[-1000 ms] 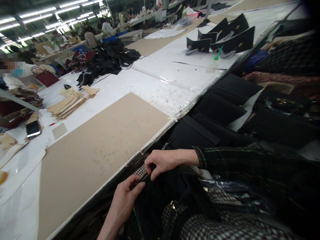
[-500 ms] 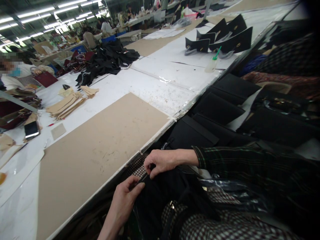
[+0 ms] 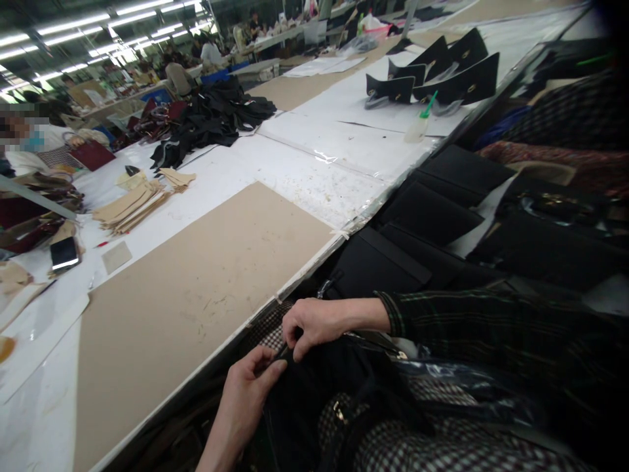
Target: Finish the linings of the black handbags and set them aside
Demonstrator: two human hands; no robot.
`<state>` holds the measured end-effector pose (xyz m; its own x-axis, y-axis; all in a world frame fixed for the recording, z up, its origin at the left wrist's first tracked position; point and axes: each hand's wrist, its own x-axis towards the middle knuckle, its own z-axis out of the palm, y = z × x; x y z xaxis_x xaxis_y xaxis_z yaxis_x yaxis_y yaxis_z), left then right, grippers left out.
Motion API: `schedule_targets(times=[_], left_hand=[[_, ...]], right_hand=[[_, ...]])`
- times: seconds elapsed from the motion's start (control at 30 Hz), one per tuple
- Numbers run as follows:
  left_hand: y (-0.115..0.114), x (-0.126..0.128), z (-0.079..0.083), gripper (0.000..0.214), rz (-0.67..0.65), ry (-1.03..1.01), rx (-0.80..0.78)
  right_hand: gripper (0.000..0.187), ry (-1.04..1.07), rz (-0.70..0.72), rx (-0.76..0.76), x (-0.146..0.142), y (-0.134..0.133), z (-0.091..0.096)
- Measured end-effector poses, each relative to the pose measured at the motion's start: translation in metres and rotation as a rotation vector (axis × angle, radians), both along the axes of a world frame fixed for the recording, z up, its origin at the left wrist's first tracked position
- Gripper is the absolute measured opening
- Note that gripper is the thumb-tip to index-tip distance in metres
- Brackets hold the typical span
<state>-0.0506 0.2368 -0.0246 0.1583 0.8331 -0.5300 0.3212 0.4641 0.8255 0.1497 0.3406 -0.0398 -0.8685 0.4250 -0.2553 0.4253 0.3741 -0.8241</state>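
Low at the table's near edge, my left hand [image 3: 248, 390] pinches the rim of a piece of black fabric [image 3: 339, 373] between thumb and fingers. Just to its upper right, my right hand [image 3: 314, 322] grips the same rim with curled fingers; the fingertips are partly hidden. The fabric hangs in folds over my lap. Below it lie a gold-coloured metal fitting [image 3: 338, 410] and black-and-white checked cloth [image 3: 403, 449]. Whether these belong to one bag, I cannot tell.
A tan board [image 3: 196, 288] lies on the white-covered table. Flat black panels [image 3: 383, 259] are stacked at the right. Further off are a glue bottle [image 3: 417, 126] with a green tip, a black fabric heap [image 3: 211, 118], tan pieces [image 3: 132, 206] and a phone [image 3: 65, 253].
Both hands keep their grip on the black rim and have shifted only slightly. The black fabric's folds have moved a little, and the whole view has drifted slightly.
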Motion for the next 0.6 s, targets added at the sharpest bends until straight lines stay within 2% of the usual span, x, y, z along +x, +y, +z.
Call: schedule_targets(times=[0.23,0.4,0.6], left_hand=[[0.0004,-0.0018,-0.0024,0.021,-0.008,-0.018,0.013],[0.0025,0.0024,-0.004,0.025,-0.016,-0.08,0.124],[0.0048,0.0061,-0.0059,0.015,-0.059,0.116,0.187]], right_hand=[[0.015,0.19,0.097,0.021,0.0017,0.0023,-0.0054],[0.016,0.146,0.067,0.049,0.0002,0.0022,-0.0035],[0.015,0.106,0.046,0.066,-0.0013,0.0024,-0.0053]])
